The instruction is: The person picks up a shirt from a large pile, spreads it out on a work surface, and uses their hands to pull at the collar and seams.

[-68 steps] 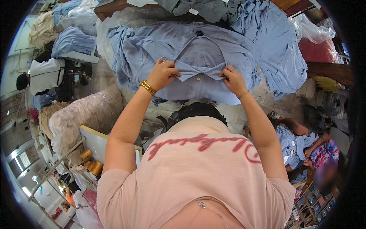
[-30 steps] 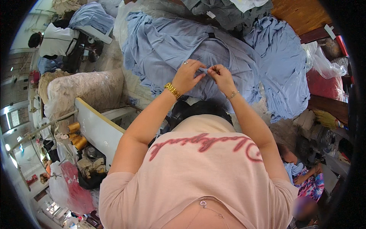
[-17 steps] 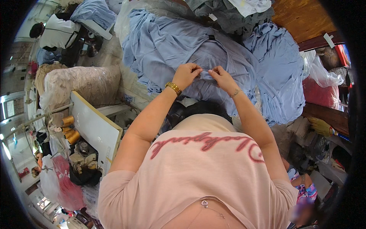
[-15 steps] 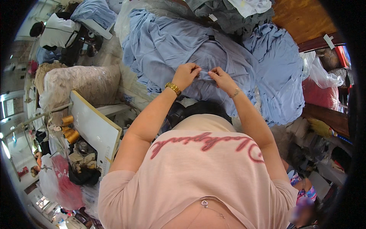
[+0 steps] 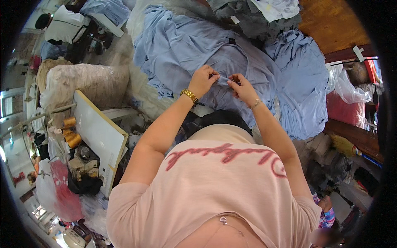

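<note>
A stretch of light-blue fabric point(image 5: 223, 80) spans the small gap between my hands. My left hand point(image 5: 202, 82), with a gold watch at the wrist, pinches one end of it between thumb and fingertips. The other end is in a pinch of my right hand point(image 5: 244, 89), which wears a thin bracelet. Beneath and beyond both hands lies a large heap of light-blue cloth point(image 5: 182, 43), with a small black tag on it. Whether the held piece is part of that heap I cannot tell.
More blue cloth point(image 5: 304, 87) hangs at the right, with dark grey fabric point(image 5: 256, 20) at the back. To my left are a white table panel point(image 5: 99, 136), orange thread cones point(image 5: 71, 134) and a wrapped bale point(image 5: 87, 84). A person point(image 5: 66, 25) sits far left.
My right hand has turned slightly, its fingers curling differently around the fabric, and more of the piece shows between my hands. The view has shifted a little.
</note>
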